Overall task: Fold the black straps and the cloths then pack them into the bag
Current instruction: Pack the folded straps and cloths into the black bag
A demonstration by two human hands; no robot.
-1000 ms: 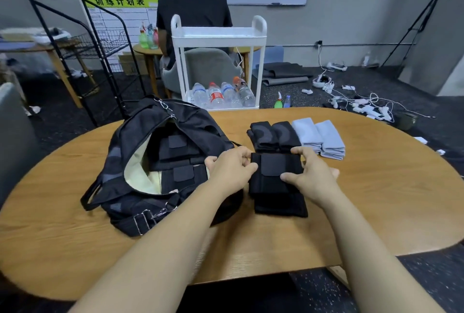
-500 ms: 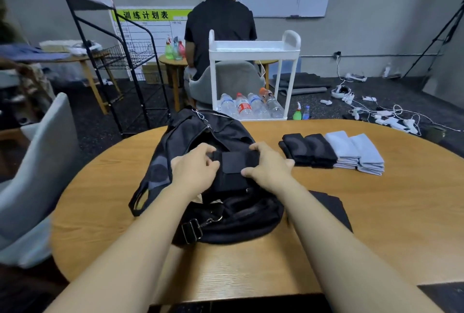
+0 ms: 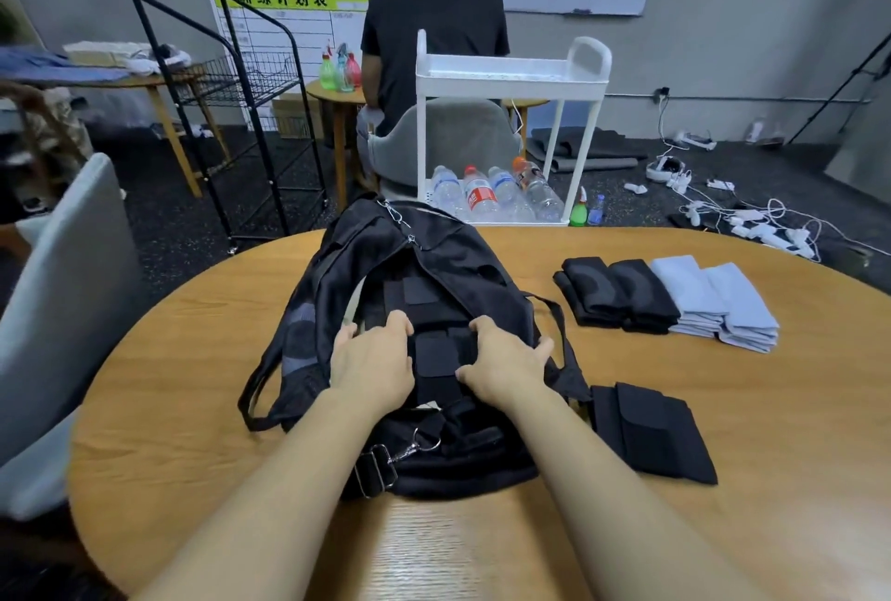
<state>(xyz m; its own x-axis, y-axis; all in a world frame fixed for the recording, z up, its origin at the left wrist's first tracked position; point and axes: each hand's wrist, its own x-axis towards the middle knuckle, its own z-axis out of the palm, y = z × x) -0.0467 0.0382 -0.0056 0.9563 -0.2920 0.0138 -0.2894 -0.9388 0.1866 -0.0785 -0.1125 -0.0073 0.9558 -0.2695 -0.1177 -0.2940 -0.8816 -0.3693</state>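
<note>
My bag (image 3: 337, 311) is black with grey patches. The folded straps (image 3: 651, 431) are black, the cloths (image 3: 723, 301) pale blue, and the table (image 3: 193, 359) shows warm, orange-brown wood grain.

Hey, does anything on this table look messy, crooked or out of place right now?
Nothing stands out. Both hands press a folded strap into the open bag; another strap and the folded cloths lie neatly beside it.

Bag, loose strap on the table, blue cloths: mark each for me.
bag (image 3: 337, 292), head view, left side panel.
strap (image 3: 651, 431), head view, middle of the folded strap right of the bag.
blue cloths (image 3: 723, 301), head view, top of the stack.
</note>
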